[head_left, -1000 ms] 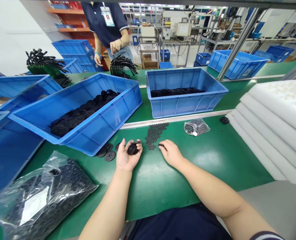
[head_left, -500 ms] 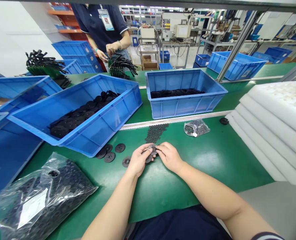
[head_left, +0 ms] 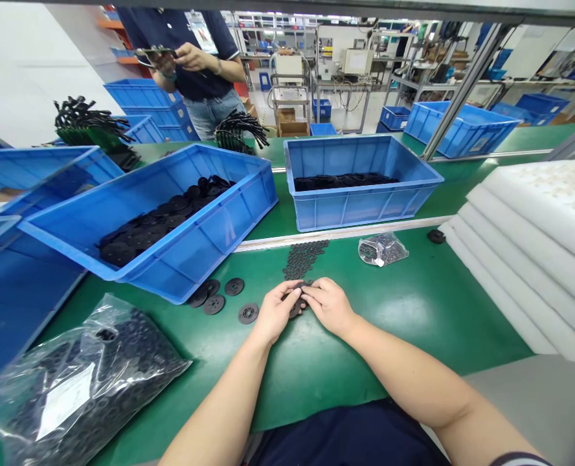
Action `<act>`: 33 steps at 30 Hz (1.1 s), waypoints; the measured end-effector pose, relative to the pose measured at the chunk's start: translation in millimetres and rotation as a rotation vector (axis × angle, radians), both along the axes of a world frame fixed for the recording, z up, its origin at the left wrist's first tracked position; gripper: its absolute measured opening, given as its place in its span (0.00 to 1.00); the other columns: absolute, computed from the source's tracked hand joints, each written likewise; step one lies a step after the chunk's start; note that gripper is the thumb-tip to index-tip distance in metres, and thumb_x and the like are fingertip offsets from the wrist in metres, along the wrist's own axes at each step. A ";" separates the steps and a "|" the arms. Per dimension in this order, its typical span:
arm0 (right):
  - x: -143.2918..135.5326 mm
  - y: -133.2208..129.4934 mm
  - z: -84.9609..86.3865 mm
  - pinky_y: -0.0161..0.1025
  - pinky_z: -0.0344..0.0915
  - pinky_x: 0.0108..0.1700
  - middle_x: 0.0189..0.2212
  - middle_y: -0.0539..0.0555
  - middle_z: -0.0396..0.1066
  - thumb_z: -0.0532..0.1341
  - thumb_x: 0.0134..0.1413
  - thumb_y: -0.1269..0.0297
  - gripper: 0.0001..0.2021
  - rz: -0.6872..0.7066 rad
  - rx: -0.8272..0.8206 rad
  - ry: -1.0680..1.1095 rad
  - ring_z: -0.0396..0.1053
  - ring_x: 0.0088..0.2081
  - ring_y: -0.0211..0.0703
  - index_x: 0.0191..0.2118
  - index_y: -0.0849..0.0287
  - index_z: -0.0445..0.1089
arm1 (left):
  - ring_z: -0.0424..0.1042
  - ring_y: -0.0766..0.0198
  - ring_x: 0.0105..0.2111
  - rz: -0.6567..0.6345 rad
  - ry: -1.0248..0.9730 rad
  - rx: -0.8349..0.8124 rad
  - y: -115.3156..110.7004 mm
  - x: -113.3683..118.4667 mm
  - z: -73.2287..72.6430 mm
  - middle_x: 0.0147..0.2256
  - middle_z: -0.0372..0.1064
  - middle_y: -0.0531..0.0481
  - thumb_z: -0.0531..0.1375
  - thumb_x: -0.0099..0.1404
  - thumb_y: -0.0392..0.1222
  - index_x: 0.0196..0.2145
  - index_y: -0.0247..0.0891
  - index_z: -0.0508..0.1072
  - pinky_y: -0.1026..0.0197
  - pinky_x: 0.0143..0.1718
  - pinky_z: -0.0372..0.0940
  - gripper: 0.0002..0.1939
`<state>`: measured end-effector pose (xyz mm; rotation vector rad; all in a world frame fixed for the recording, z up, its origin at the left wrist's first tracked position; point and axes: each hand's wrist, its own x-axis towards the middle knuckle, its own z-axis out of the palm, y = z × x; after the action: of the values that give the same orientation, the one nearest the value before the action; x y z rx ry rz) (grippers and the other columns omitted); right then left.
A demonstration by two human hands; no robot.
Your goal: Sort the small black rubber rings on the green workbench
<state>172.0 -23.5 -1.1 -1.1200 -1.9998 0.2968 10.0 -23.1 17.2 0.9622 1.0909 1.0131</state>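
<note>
Over the green table, my left hand (head_left: 276,312) is closed on a black disc (head_left: 294,309), partly covered by the fingers. My right hand (head_left: 330,304) meets it from the right, its fingertips pinched together at the same disc. Left of my hands, a single disc with a ringed centre (head_left: 248,313) lies flat, and several plain discs (head_left: 214,304) lie near the blue bin, some overlapping. Just beyond my hands, many small black rings (head_left: 304,257) are spread out. A small clear bag (head_left: 383,249) of dark parts lies farther right.
Two blue bins (head_left: 210,239) (head_left: 360,208) of black discs stand at the back. A big clear bag (head_left: 117,375) of rings lies front left. White foam sheets (head_left: 525,259) are stacked right. Across the table stands a person (head_left: 200,81) holding a flat object near black cable bundles (head_left: 241,129).
My fingers have shifted on the disc, which now shows less and is tilted differently. The person opposite has moved their hands up and left from the cable bundle and now holds a flat object.
</note>
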 end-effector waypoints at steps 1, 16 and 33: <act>-0.2 -0.2 0.6 0.40 0.70 0.43 0.33 0.56 0.70 0.55 0.68 0.63 0.13 0.001 -0.004 -0.014 0.68 0.38 0.43 0.45 0.57 0.78 | 0.72 0.66 0.28 -0.002 -0.005 -0.003 -0.3 0.2 -0.3 0.31 0.74 0.49 0.70 0.54 0.54 0.45 0.36 0.76 0.64 0.29 0.68 0.25; -53.5 -35.4 13.1 0.55 0.63 0.58 0.62 0.67 0.61 0.63 0.60 0.51 0.29 0.386 -0.081 -0.459 0.57 0.63 0.57 0.61 0.65 0.63 | 0.65 0.72 0.23 0.640 -0.482 0.073 32.4 -71.5 27.6 0.25 0.69 0.54 0.70 0.45 0.37 0.27 0.37 0.68 0.70 0.23 0.60 0.15; -36.2 -20.7 20.9 0.45 0.64 0.44 0.44 0.60 0.70 0.59 0.57 0.75 0.08 0.197 -0.219 -0.655 0.63 0.48 0.52 0.41 0.59 0.72 | 0.70 0.66 0.28 0.378 -0.517 -0.282 33.9 -71.5 19.9 0.35 0.70 0.45 0.60 0.52 0.31 0.41 0.35 0.70 0.70 0.22 0.63 0.16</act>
<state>135.8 -44.2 19.8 -1.2665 -2.7179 0.2774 -61.5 10.8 37.1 0.2400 0.9542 1.2827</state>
